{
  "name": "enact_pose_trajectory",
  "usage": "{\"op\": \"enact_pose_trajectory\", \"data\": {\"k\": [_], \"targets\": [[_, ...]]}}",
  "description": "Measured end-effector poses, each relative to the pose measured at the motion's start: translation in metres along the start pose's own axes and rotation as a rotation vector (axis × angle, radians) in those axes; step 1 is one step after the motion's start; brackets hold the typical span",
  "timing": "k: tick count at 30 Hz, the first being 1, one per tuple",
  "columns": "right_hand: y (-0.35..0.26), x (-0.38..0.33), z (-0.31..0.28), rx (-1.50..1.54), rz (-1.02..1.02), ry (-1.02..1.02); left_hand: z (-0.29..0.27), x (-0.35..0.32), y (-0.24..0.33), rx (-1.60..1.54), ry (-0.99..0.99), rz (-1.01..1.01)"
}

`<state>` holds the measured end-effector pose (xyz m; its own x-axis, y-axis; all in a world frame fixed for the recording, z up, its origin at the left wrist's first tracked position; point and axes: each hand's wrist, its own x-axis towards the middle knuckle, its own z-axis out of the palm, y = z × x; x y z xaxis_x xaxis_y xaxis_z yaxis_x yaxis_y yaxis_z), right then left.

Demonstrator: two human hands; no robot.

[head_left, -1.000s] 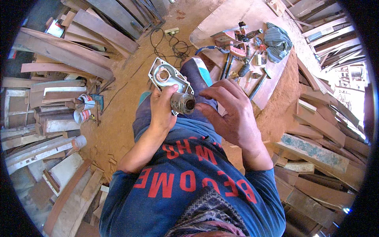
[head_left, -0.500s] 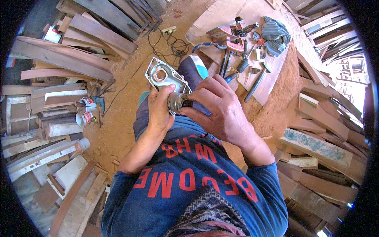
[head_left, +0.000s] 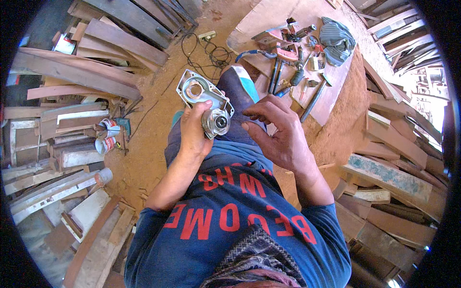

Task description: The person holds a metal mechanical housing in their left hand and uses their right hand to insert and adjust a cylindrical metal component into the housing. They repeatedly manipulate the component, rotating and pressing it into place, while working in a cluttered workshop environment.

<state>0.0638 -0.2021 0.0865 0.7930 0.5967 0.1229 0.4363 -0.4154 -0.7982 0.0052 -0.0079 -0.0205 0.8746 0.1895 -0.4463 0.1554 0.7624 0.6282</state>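
Note:
My left hand (head_left: 193, 127) grips a silver metal gear housing (head_left: 211, 91) above my lap. One end of the casing is a flat, open shell with a coppery ring inside. At the near end sits a round metal collar (head_left: 217, 122) with a dark socket in its middle, facing up. My left thumb lies over the casing's middle; the other fingers are hidden beneath it. To the right of the collar, my right hand (head_left: 283, 134) hangs apart from the part. Its fingers are bent, with a gap between thumb and forefinger and nothing seen in them.
A board (head_left: 331, 98) ahead right carries a hammer (head_left: 314, 102), a red-bodied power tool (head_left: 287, 53), several hand tools and a striped cloth (head_left: 336, 41). A black cable (head_left: 216, 57) lies coiled on the dusty floor. Stacked timber (head_left: 389, 177) lines both sides.
My right hand has come off the round collar and drawn back to the right, its fingers parting. The collar's socket now shows. My left hand keeps the housing in nearly the same place.

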Motion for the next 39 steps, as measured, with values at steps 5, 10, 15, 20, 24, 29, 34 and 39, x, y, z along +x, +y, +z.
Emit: {"op": "enact_pose_trajectory", "data": {"k": [5, 10, 15, 20, 24, 29, 34, 39], "targets": [[-0.001, 0.002, 0.002, 0.094, -0.119, -0.014, 0.003, -0.001, 0.000, 0.035, 0.012, 0.026], [-0.013, 0.016, 0.006, -0.026, -0.332, -0.045, 0.006, -0.004, 0.002, -0.013, -0.007, 0.057], [-0.020, 0.015, 0.003, -0.254, -0.335, -0.140, 0.008, -0.003, -0.003, 0.017, 0.031, 0.104], [-0.014, 0.008, 0.014, -0.128, -0.357, -0.028, 0.003, -0.002, -0.009, 0.004, 0.019, 0.058], [-0.023, 0.006, 0.006, -0.303, -0.129, -0.128, 0.006, -0.004, -0.006, 0.019, 0.021, 0.067], [-0.015, 0.002, 0.001, -0.133, -0.171, 0.082, 0.003, 0.000, -0.005, 0.044, -0.034, 0.007], [-0.001, -0.013, 0.006, -0.128, -0.161, 0.147, -0.002, 0.003, -0.005, 0.049, 0.032, -0.006], [-0.005, -0.022, 0.021, -0.191, -0.234, 0.135, -0.003, 0.003, -0.005, 0.075, 0.005, 0.016]]}}
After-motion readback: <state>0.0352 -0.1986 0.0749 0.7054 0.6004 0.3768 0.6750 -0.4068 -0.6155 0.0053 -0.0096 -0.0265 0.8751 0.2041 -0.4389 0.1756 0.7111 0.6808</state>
